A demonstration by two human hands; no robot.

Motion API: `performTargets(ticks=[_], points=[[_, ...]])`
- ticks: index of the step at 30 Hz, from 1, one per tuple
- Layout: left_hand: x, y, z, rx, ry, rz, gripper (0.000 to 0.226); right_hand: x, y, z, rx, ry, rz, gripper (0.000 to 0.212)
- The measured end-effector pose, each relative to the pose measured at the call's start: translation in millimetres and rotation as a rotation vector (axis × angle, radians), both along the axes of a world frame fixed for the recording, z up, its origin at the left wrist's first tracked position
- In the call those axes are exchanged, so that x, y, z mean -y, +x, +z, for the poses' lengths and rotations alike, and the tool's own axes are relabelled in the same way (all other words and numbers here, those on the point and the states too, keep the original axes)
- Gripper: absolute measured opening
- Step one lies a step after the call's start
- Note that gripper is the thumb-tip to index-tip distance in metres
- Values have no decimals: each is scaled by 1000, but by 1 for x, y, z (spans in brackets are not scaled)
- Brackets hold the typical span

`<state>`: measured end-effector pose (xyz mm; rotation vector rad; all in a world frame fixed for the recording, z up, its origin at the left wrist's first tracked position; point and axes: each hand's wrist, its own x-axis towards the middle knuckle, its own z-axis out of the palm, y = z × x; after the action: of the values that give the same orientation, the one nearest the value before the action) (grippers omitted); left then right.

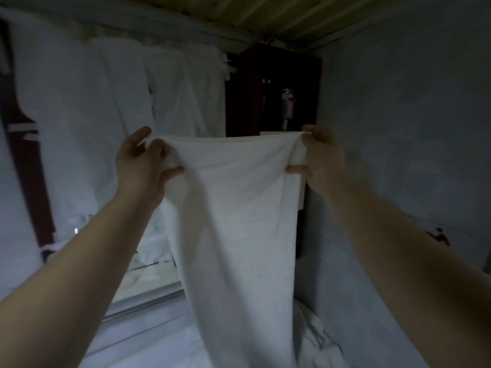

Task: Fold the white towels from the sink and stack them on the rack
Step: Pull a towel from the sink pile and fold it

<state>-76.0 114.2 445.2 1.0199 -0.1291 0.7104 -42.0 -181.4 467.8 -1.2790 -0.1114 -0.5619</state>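
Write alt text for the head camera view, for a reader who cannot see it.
Two bare hands hold a white towel up by its top corners, left hand and right hand pinching one corner each, so it hangs down. Behind at left hang white cloths; a dark cabinet stands beyond.

hands: left [144,158], right [317,155] pinch top corners | white towel [239,221] hangs spread between

A dim, rough laundry or linen room. White sheets [79,102] hang in a row along the left side under a corrugated ceiling [265,14], and crumpled white linen [318,338] is heaped below. A metal-rimmed sink [148,294] sits lower left. A dark red cabinet [273,75] stands at the back beside a bare wall [411,102].
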Motion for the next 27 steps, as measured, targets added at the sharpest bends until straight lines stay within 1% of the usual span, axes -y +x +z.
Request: performTargets(ticks=[4, 8, 11, 16, 21, 24, 27], points=[[-16, -22, -1, 8, 46, 101, 31, -17, -7, 10, -17, -51, 69, 19], [-37, -41, 4, 27, 76, 159, 29, -41, -18, 22, -3, -50, 90, 17], [-61, -58, 13, 53, 84, 179, 28, -68, -34, 31, 43, -36, 77, 14], [-97, -89, 40, 123, 110, 213, 27, -116, -64, 52, 147, 25, 55, 23], [-135, -114, 59, 186, 112, 209, 27, -157, -86, 64, 228, 70, 73, 20], [-153, -122, 58, 177, 141, 247, 28, -177, -89, 62, 216, 62, 128, 19], [-172, -125, 50, 156, 218, 290, 26, -192, -83, 54, 162, 31, 186, 18]])
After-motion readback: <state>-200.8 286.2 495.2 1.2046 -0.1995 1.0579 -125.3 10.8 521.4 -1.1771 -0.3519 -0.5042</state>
